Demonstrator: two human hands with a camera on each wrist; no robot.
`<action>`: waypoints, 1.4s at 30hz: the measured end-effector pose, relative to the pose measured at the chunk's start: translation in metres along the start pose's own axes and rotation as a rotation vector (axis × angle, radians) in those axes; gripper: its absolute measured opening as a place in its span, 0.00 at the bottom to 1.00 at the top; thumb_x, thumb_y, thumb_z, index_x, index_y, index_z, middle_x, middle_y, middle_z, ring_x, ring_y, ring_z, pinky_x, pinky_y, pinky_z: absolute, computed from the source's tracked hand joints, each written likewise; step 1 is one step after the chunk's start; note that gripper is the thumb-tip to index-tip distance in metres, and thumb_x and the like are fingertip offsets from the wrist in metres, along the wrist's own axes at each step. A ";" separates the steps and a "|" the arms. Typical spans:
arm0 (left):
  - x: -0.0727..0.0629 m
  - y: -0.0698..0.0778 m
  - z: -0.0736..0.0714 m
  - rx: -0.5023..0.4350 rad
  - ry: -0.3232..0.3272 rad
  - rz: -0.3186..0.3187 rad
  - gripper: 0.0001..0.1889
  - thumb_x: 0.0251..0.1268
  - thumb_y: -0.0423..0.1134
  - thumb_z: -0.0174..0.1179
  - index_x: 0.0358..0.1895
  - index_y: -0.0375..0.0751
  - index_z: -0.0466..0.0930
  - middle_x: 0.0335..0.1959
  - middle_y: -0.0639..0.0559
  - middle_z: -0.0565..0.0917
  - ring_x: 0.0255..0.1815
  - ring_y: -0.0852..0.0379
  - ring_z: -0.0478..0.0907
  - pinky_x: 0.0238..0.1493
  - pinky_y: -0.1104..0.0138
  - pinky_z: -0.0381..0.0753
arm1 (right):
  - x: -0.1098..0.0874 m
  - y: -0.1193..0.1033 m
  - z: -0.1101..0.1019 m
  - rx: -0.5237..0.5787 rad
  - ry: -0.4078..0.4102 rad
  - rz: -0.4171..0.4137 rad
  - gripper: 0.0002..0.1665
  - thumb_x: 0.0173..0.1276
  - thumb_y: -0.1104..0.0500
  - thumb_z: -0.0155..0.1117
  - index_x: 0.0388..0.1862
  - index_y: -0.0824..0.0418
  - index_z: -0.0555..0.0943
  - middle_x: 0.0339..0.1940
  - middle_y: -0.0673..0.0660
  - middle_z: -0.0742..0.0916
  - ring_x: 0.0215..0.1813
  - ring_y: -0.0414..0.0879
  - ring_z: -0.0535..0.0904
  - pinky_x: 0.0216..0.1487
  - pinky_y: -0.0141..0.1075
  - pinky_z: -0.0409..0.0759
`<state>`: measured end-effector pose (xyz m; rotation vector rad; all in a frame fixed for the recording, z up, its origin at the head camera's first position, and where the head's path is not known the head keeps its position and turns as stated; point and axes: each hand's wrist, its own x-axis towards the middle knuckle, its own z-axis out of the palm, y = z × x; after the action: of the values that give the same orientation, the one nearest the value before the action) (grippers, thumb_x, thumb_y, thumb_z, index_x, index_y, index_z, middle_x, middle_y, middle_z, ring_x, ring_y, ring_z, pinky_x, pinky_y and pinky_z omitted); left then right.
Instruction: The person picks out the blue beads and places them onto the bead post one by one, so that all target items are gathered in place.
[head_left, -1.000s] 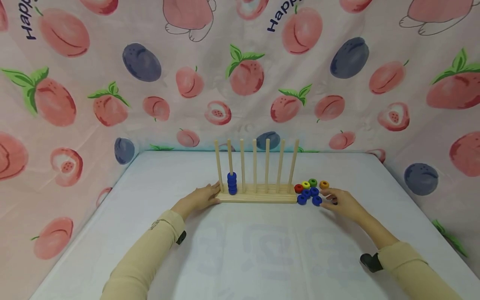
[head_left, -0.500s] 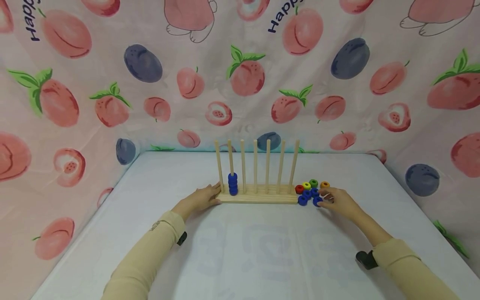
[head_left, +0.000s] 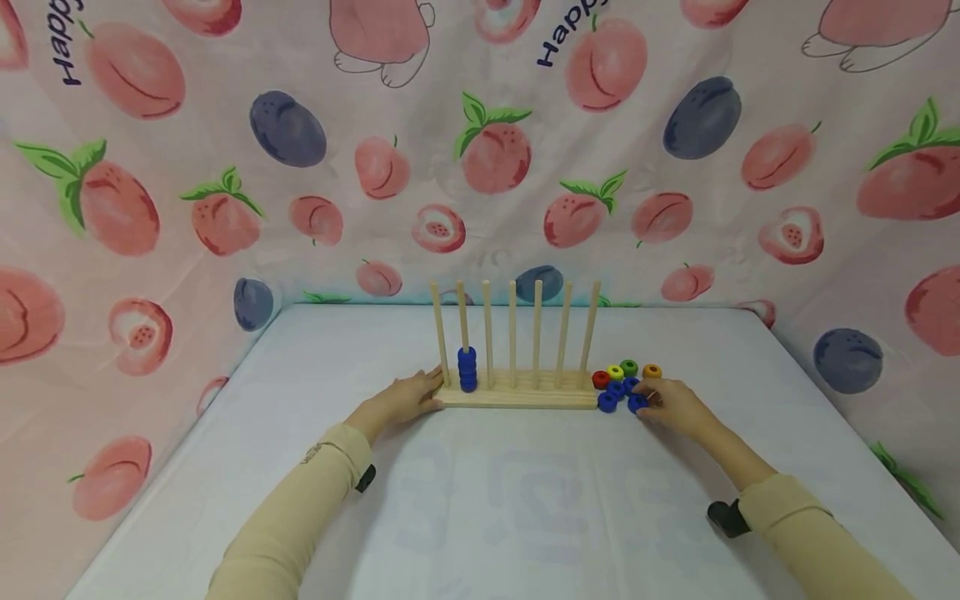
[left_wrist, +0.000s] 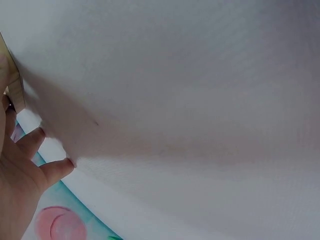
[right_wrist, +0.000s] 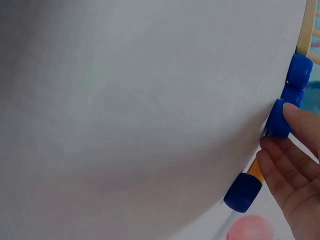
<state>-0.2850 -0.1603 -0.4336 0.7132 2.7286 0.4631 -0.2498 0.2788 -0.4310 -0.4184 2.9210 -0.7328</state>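
Note:
A wooden peg rack (head_left: 517, 400) with several upright pegs stands towards the back of the table. On its second peg from the left sits a stack of blue beads (head_left: 468, 371). My left hand (head_left: 405, 397) rests against the rack's left end, fingers spread, touching the base (left_wrist: 16, 92). To the right of the rack, my right hand (head_left: 675, 405) pinches a blue bead (right_wrist: 279, 119) between thumb and fingers, at the table surface. Beside it lie more blue beads (head_left: 607, 402), a red bead (head_left: 601, 380), a yellow bead (head_left: 615, 372), a green bead (head_left: 629, 367) and an orange bead (head_left: 652, 371).
A darker blue bead (right_wrist: 243, 192) lies below the right hand's fingers in the right wrist view; the hand hides it in the head view. A white cloth (head_left: 517, 500) covers the table. Behind hangs a fruit-print curtain (head_left: 322, 250).
My right hand has moved slightly left and its fingers have closed on the nearest blue bead. The left hand and the rack have stayed in place.

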 end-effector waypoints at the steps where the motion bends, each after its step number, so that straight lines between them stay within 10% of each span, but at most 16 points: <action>1: 0.000 0.000 0.000 0.001 -0.001 -0.003 0.33 0.70 0.47 0.51 0.72 0.35 0.54 0.75 0.41 0.52 0.72 0.31 0.52 0.63 0.30 0.52 | 0.000 0.000 0.000 -0.002 0.001 0.001 0.18 0.59 0.67 0.66 0.48 0.73 0.78 0.44 0.67 0.85 0.41 0.53 0.81 0.44 0.45 0.83; 42: 0.003 -0.004 0.002 0.003 0.008 -0.010 0.33 0.70 0.48 0.51 0.72 0.36 0.53 0.75 0.42 0.52 0.73 0.33 0.51 0.64 0.31 0.52 | 0.004 -0.013 0.003 -0.043 0.064 -0.124 0.19 0.58 0.64 0.69 0.46 0.73 0.79 0.40 0.65 0.85 0.41 0.54 0.81 0.47 0.49 0.82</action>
<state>-0.2885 -0.1612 -0.4372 0.7000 2.7394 0.4607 -0.2502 0.2654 -0.4275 -0.5964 2.9966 -0.7128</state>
